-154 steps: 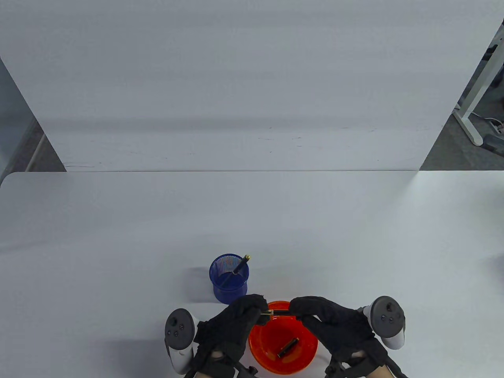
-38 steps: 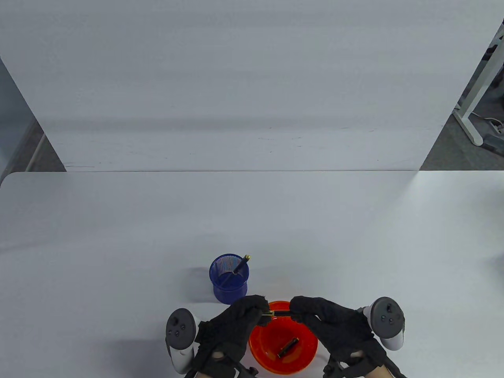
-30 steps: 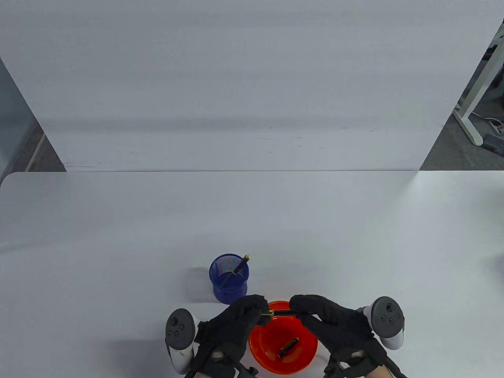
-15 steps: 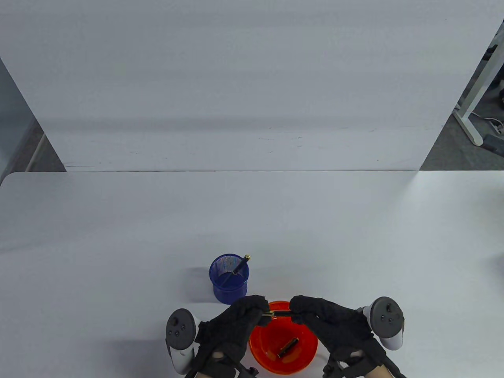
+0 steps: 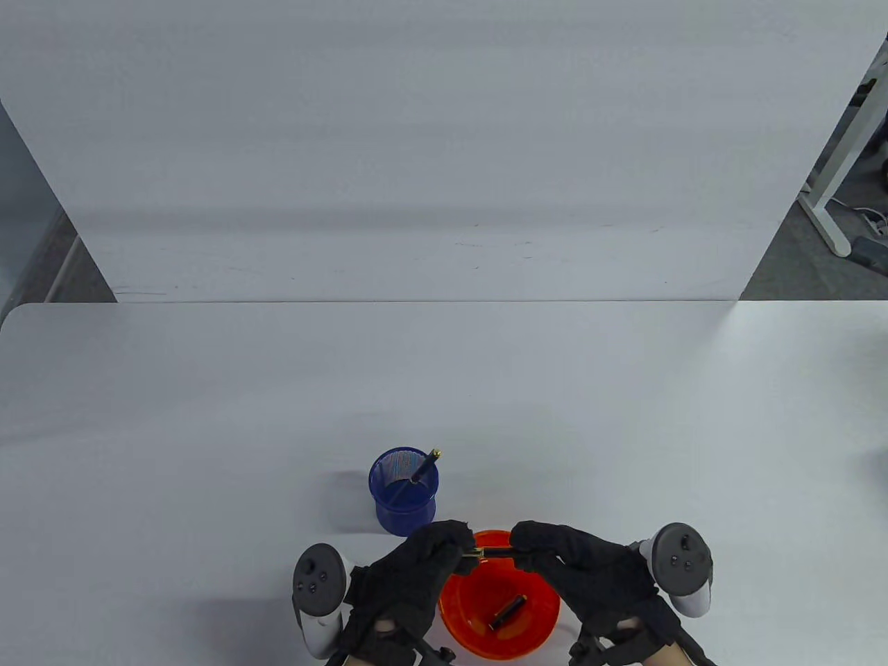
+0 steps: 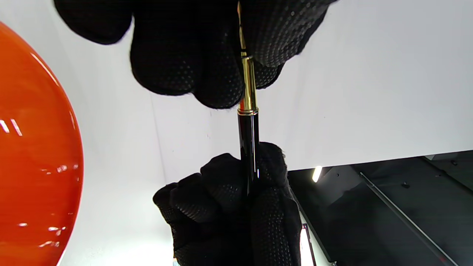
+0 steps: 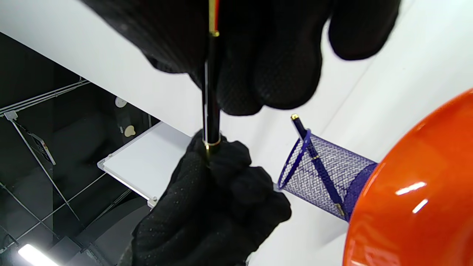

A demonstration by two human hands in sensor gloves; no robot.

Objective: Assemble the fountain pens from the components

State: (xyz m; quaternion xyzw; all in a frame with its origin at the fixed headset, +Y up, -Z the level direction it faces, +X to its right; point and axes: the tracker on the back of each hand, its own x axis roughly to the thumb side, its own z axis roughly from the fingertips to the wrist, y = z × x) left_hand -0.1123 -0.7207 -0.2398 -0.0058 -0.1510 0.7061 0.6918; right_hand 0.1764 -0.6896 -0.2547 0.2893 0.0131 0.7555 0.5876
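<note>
Both hands hold one pen [image 5: 490, 552] level above the far rim of the orange bowl [image 5: 538, 635]. My left hand [image 5: 458, 550] pinches its gold end section [image 6: 248, 85]. My right hand [image 5: 522, 548] grips the black barrel [image 6: 248, 144]; the barrel also shows in the right wrist view [image 7: 211, 92]. The gold ring [image 7: 211, 142] sits right at the left hand's fingertips [image 7: 221, 162]. The gold section and the barrel are in line and meet at the ring. A black pen part [image 5: 508, 612] with gold trim lies inside the bowl.
A blue mesh cup [image 5: 404, 491] stands just beyond the left hand, with one finished pen [image 5: 424, 467] leaning in it. The cup [image 7: 325, 173] and the bowl [image 7: 417, 192] also show in the right wrist view. A white panel [image 5: 430, 152] stands behind the table.
</note>
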